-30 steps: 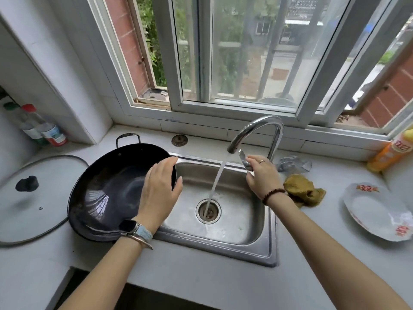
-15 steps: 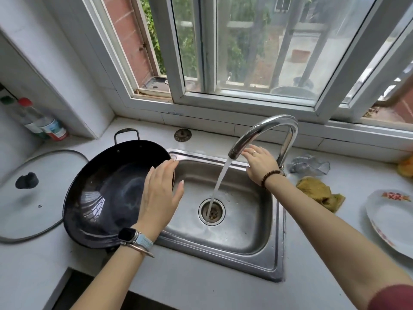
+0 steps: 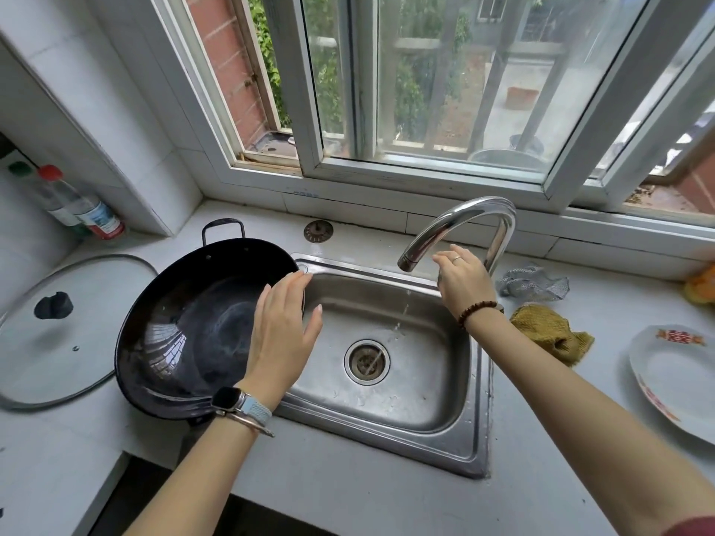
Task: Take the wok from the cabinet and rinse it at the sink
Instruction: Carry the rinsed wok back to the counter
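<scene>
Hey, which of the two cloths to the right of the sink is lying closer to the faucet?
The silvery mesh scrubber, right beside the faucet. The mustard-yellow cloth lies further forward, nearer the person.

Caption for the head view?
Left hand at the black wok beside the sink; right hand at the faucet, a trickle of water falling.

The single head-worn camera is looking forward and down over the sink (image 3: 445, 454) from close above. It is facing the window (image 3: 445, 90) behind it
</scene>
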A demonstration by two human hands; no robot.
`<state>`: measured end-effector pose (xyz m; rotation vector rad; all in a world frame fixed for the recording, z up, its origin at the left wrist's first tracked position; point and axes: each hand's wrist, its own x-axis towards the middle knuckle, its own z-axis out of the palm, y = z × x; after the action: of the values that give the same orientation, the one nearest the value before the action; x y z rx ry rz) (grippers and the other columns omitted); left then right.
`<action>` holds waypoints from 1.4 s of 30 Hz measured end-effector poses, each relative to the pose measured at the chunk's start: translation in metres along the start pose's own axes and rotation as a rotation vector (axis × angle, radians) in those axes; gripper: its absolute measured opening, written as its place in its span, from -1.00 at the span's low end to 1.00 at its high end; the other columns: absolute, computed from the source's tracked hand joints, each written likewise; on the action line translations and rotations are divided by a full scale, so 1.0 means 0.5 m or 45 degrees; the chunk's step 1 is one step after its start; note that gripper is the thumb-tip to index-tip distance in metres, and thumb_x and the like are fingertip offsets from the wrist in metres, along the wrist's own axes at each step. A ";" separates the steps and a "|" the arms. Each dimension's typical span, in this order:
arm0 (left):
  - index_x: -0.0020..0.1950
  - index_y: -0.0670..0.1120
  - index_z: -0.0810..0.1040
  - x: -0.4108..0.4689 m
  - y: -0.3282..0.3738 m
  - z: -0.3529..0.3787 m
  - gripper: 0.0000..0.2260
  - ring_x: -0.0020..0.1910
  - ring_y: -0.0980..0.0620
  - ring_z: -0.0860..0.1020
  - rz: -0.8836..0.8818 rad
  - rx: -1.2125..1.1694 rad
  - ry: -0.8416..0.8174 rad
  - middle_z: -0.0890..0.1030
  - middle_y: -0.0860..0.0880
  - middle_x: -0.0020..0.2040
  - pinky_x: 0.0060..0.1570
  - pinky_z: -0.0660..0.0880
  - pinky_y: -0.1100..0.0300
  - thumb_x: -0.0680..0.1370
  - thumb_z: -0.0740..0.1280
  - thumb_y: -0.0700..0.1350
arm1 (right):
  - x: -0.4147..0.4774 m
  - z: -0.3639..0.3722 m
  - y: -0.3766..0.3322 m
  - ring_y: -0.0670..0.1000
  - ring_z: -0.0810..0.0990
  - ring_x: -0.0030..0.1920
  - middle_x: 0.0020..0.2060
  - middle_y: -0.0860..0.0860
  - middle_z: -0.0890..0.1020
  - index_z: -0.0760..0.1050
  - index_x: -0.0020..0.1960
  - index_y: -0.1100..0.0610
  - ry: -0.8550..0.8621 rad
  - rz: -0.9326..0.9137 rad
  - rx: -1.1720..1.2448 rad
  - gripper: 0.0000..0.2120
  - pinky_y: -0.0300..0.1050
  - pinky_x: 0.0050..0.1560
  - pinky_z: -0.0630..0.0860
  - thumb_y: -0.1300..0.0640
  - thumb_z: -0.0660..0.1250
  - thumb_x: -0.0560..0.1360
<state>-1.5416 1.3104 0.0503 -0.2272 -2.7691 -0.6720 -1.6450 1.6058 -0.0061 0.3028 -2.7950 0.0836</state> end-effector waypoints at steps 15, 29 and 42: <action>0.31 -0.12 0.47 -0.102 -0.061 -0.067 -0.69 0.29 -0.02 0.44 -0.086 -0.121 0.059 0.51 -0.03 0.28 0.38 0.29 -0.05 0.58 0.30 -0.12 | -0.147 -0.113 -0.111 0.12 0.51 0.25 0.20 0.15 0.56 0.43 0.30 0.25 -0.112 0.471 0.747 -0.63 -0.01 0.32 0.41 0.28 0.29 0.50; -0.03 -0.08 0.49 -0.313 -0.269 -0.171 -0.93 -0.11 0.03 0.52 -0.506 -0.422 0.004 0.44 0.02 -0.04 -0.12 0.42 0.25 0.54 0.36 -0.12 | -0.313 -0.164 -0.579 0.03 0.61 -0.09 -0.01 0.13 0.61 0.45 0.13 0.15 -0.649 0.909 1.573 -0.82 -0.02 0.05 0.57 0.17 0.30 0.54; -0.05 -0.22 0.56 -0.342 -0.317 -0.121 -0.77 -0.21 -0.07 0.58 -1.371 -1.568 -0.864 0.66 -0.14 -0.17 -0.28 0.56 0.13 0.53 0.38 -0.04 | -0.392 -0.123 -0.839 0.10 0.68 -0.26 -0.07 0.19 0.64 0.43 0.19 0.30 -0.885 1.275 1.799 -0.70 0.00 -0.15 0.64 0.20 0.35 0.52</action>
<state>-1.3997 1.1282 -0.0178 1.0537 -2.3023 -2.9013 -1.3534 1.2413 -0.0023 -0.9644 -2.5372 2.5066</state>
